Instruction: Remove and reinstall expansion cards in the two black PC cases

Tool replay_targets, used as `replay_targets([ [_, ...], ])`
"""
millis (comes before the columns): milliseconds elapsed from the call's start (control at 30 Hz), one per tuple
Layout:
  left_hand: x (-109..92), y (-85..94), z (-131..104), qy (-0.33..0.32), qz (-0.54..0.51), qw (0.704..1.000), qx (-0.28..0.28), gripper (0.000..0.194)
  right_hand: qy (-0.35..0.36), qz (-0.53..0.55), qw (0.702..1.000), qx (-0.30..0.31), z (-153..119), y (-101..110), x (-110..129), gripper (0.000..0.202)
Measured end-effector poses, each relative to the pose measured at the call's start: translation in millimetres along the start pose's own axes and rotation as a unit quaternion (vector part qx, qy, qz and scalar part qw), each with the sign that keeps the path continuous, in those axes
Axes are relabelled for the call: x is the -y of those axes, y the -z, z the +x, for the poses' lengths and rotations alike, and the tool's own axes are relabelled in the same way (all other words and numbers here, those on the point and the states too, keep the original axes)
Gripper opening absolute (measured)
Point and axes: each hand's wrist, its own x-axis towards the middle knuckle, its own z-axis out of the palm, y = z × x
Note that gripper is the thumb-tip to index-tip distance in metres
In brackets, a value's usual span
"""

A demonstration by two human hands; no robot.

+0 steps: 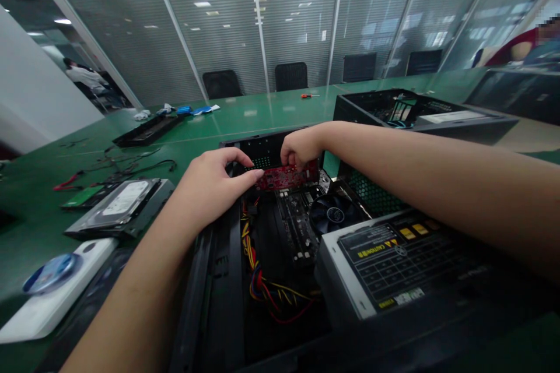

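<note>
A red expansion card (280, 178) stands on edge inside an open black computer case (230, 303), over the far end of the motherboard (294, 224). My left hand (219, 180) holds the card's left end, with the thumb against its near face and the index finger curved behind. Curled over the card's upper right edge, the fingers of my right hand (304, 145) grip it; their tips are partly hidden. Whether the card sits in its slot cannot be seen. Nearer to me are a black CPU fan (335, 214), a power supply (394, 262) and bundled coloured cables (258, 280).
Left on the green table (175, 148) lie a hard drive (126, 198), loose cables (126, 166), a white box with a round disc-like item (52, 274) and a black tray (149, 130). A screwdriver (308, 96) lies farther back. Another open case (394, 108) stands right.
</note>
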Motion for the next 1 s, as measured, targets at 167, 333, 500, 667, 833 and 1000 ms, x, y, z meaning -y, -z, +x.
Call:
replay_targets([
  [167,-1,0.3,0,0.0,-0.001,1.0,0.004,0.041,0.004,-0.055,0.998,-0.009,0,-1,5,0.042],
  [333,0,0.9,0,0.0,-0.001,1.0,0.01,0.041,0.004,-0.066,0.998,-0.019,0,-1,7,0.036],
  [500,-1,1.6,-1,-0.004,-0.005,1.0,0.008,0.04,0.013,-0.069,0.997,-0.015,-2,-1,10,0.039],
  [667,-2,1.1,-1,0.0,0.0,1.0,0.009,0.041,0.015,-0.071,0.997,-0.018,-2,-1,13,0.038],
  [833,-3,0.7,0,0.0,-0.006,1.0,0.008,0.039,0.007,-0.061,0.998,-0.011,-1,-3,13,0.037],
  [1000,-4,1.8,-1,0.007,-0.002,1.0,0.009,0.04,-0.003,-0.033,0.999,0.012,-3,-3,14,0.036],
])
